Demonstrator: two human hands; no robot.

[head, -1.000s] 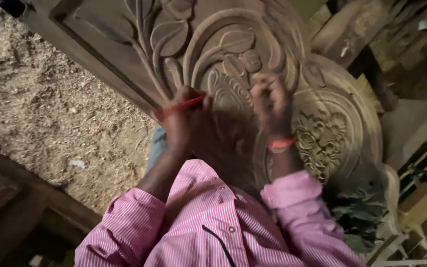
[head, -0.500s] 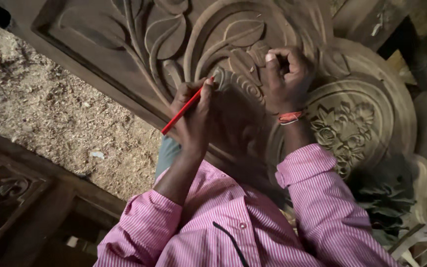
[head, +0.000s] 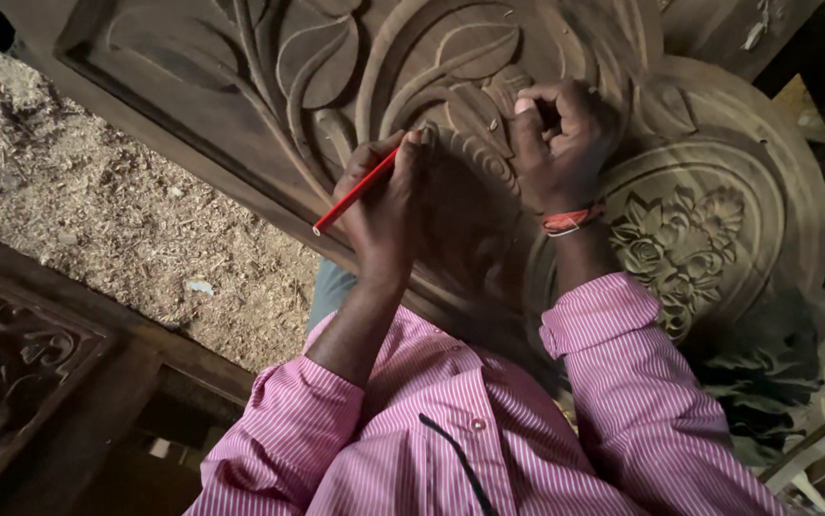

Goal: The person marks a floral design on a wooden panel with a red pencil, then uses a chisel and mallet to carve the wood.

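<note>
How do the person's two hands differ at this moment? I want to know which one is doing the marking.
The left hand grips a red pencil with its tip against the carved wood panel; the right hand shows no tool and rests curled on the carving. The right wrist wears a red band; the left wrist is bare. The left hand sits lower than the right. Both touch the panel's floral relief, and both arms come out of rolled pink striped sleeves.

The left hand [head: 384, 205] is closed in a writing grip, forearm bare below a rolled sleeve. The right hand [head: 560, 143], close to its right, is curled into a loose fist, wrist banded.
</note>
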